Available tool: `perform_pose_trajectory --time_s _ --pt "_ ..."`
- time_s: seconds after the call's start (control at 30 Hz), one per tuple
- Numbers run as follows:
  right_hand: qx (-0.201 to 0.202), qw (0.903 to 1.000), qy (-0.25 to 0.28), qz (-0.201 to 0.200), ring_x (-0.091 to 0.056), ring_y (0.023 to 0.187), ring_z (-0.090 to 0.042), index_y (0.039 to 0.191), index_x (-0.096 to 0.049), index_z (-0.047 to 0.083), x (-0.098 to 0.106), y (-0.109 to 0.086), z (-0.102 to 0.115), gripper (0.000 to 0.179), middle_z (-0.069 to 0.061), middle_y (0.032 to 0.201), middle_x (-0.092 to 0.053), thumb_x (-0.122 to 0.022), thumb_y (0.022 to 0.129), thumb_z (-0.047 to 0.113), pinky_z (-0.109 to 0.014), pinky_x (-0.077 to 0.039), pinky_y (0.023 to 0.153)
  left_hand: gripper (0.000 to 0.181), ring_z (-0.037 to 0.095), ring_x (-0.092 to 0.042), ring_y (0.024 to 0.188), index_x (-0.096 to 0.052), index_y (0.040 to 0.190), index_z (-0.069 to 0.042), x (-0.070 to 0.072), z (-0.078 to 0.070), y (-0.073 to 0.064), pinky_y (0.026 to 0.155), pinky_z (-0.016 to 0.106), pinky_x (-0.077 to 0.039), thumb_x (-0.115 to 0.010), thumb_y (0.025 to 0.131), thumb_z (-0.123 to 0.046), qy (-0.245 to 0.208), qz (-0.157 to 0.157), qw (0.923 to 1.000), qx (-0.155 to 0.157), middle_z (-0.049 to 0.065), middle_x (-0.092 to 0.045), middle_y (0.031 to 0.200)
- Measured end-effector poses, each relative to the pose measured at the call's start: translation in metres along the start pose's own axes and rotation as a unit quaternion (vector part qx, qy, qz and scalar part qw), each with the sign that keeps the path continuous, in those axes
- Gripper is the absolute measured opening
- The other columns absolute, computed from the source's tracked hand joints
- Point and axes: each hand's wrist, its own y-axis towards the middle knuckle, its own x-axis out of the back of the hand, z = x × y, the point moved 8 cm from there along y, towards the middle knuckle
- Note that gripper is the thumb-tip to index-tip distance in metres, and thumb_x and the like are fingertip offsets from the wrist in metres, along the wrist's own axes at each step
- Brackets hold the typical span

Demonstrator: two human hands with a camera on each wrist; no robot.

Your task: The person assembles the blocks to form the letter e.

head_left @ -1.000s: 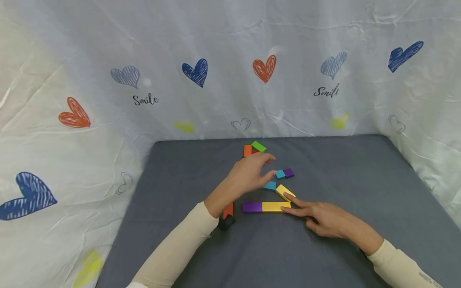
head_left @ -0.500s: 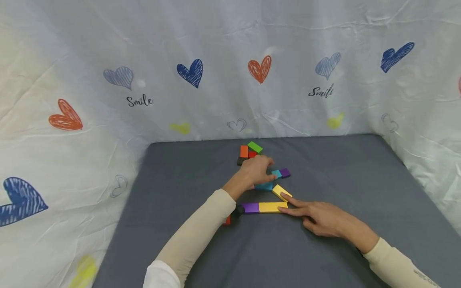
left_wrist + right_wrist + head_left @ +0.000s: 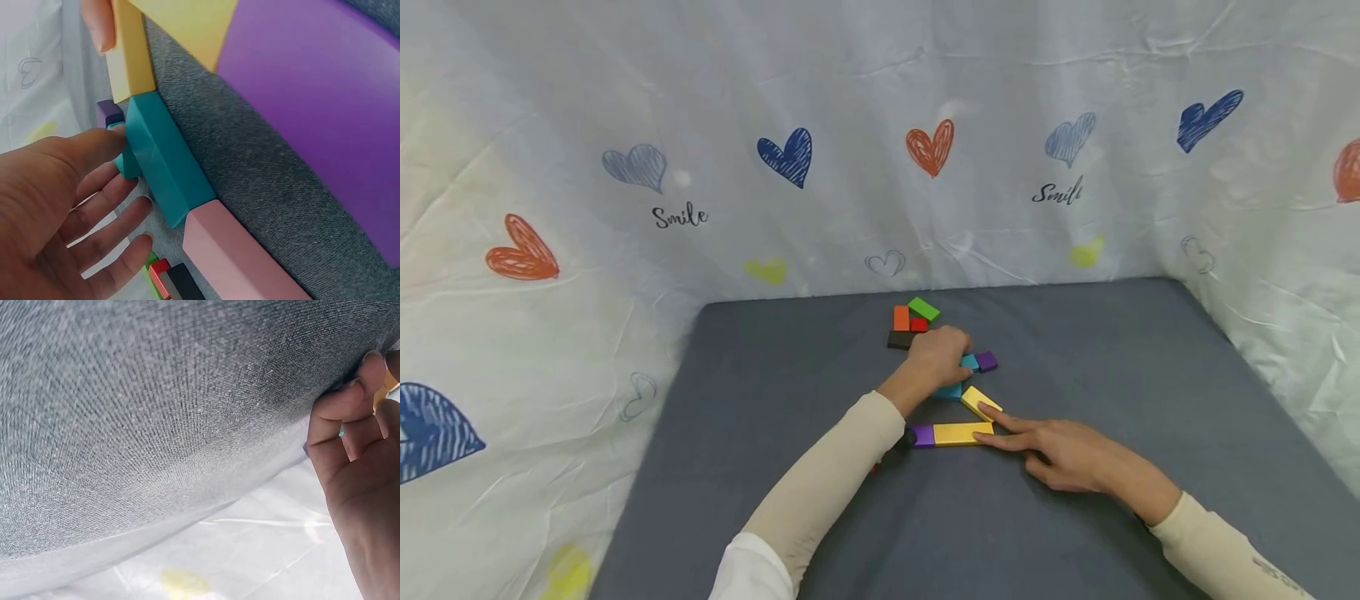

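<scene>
My left hand (image 3: 934, 360) reaches over the middle of the row and pinches a small teal block (image 3: 129, 164) between thumb and fingers. A small purple block (image 3: 987, 361) touches its far end. Below the hand lies a longer teal block (image 3: 165, 156), end to end with a pink block (image 3: 234, 253). My right hand (image 3: 1067, 454) stretches two fingers onto two yellow blocks, a slanted one (image 3: 981, 402) and a level one (image 3: 958, 434), its other fingers folded under. A purple block (image 3: 923, 436) adjoins the level yellow one.
At the back stand an orange block (image 3: 901, 317), a red block (image 3: 918, 324), a green block (image 3: 924, 310) and a black block (image 3: 900, 340). Another black piece shows beside my left sleeve (image 3: 831, 475). A heart-printed curtain (image 3: 850, 225) hangs behind the grey tabletop (image 3: 1075, 350).
My left hand has lowered and closed in on the small teal block; its forearm has swung right, covering the orange-red and black pieces beside it. The right hand keeps its fingers on the yellow blocks.
</scene>
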Motion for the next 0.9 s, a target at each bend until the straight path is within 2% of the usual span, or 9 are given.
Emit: perform_pose_trajectory --time_s 0.1,0.27,0.47,0.67,0.8,0.9 --pt "0.002 1.0 0.005 0.001 -0.022 0.05 0.002 0.16 -0.047 0.034 0.0 0.001 0.001 0.077 -0.002 0.175 -0.027 -0.058 0.095 -0.006 -0.019 -0.027 0.047 0.024 0.008 -0.061 0.082 -0.077 0.112 -0.023 -0.001 0.002 -0.001 0.068 0.031 -0.054 -0.079 0.096 -0.041 0.0 -0.004 1.0 0.004 -0.009 -0.07 0.106" --pt "0.001 0.9999 0.009 0.004 -0.022 0.049 0.002 0.161 -0.047 0.034 -0.001 0.001 0.0 0.078 -0.002 0.175 -0.025 -0.057 0.095 -0.006 -0.018 -0.026 0.047 0.027 0.007 -0.06 0.08 -0.077 0.111 -0.022 0.002 0.004 -0.003 0.07 0.031 -0.055 -0.081 0.092 -0.04 -0.011 -0.01 0.9999 0.0 -0.009 -0.071 0.105" --pt "0.002 1.0 0.003 0.002 -0.022 0.051 0.001 0.16 -0.047 0.035 -0.001 0.001 0.0 0.079 -0.002 0.175 -0.026 -0.057 0.094 -0.007 -0.018 -0.026 0.047 0.03 0.007 -0.061 0.078 -0.077 0.112 -0.019 0.014 0.005 -0.011 0.069 0.029 -0.054 -0.08 0.091 -0.041 -0.038 -0.01 0.999 -0.02 -0.01 -0.07 0.103" --pt "0.008 1.0 0.004 0.002 -0.022 0.051 0.002 0.161 -0.046 0.035 -0.002 0.002 0.0 0.078 -0.002 0.175 -0.025 -0.057 0.095 -0.006 -0.017 -0.028 0.047 0.037 0.007 -0.06 0.079 -0.076 0.12 -0.019 0.036 0.011 -0.031 0.068 0.025 -0.052 -0.079 0.09 -0.04 -0.06 -0.006 0.9973 -0.042 -0.009 -0.07 0.106" --pt "0.009 0.9999 -0.007 -0.01 -0.023 0.054 0.003 0.16 -0.048 0.035 0.0 0.0 -0.001 0.079 -0.003 0.175 -0.027 -0.058 0.094 -0.006 -0.017 -0.029 0.049 0.035 0.008 -0.06 0.078 -0.075 0.116 -0.019 0.048 0.012 -0.049 0.067 0.024 -0.051 -0.078 0.089 -0.04 -0.066 -0.004 0.9951 -0.073 -0.008 -0.07 0.1" --pt "0.014 0.9997 -0.014 -0.015 -0.023 0.056 0.003 0.16 -0.049 0.035 0.0 -0.001 -0.001 0.079 -0.003 0.174 -0.028 -0.059 0.094 -0.006 -0.017 -0.029 0.05 0.033 0.006 -0.06 0.082 -0.074 0.114 -0.02 0.054 0.014 -0.066 0.072 0.024 -0.051 -0.077 0.088 -0.041 -0.056 -0.007 0.9939 -0.095 -0.009 -0.069 0.101"
